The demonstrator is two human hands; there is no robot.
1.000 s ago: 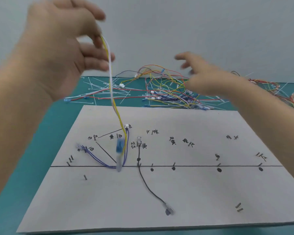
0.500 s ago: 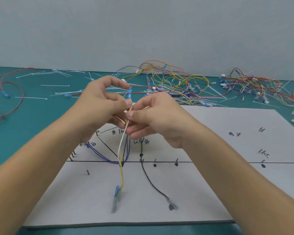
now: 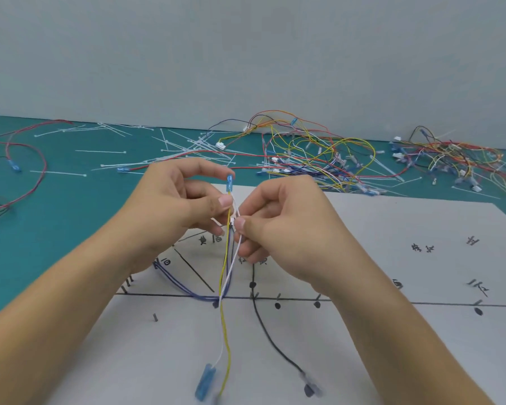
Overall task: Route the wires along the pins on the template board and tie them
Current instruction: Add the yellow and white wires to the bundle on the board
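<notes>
yellow-white wires [image 3: 224,267] in left hand [image 3: 170,209], right hand [image 3: 287,229]

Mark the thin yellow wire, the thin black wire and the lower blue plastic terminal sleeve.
Thin yellow wire [image 3: 228,366], head view, lower stretch.
Thin black wire [image 3: 270,339], head view, curve.
Lower blue plastic terminal sleeve [image 3: 205,382], head view, middle.

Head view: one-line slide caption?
Left hand and right hand pinch a yellow-and-white wire pair above the template board, beside routed blue wires and a black wire.
</notes>
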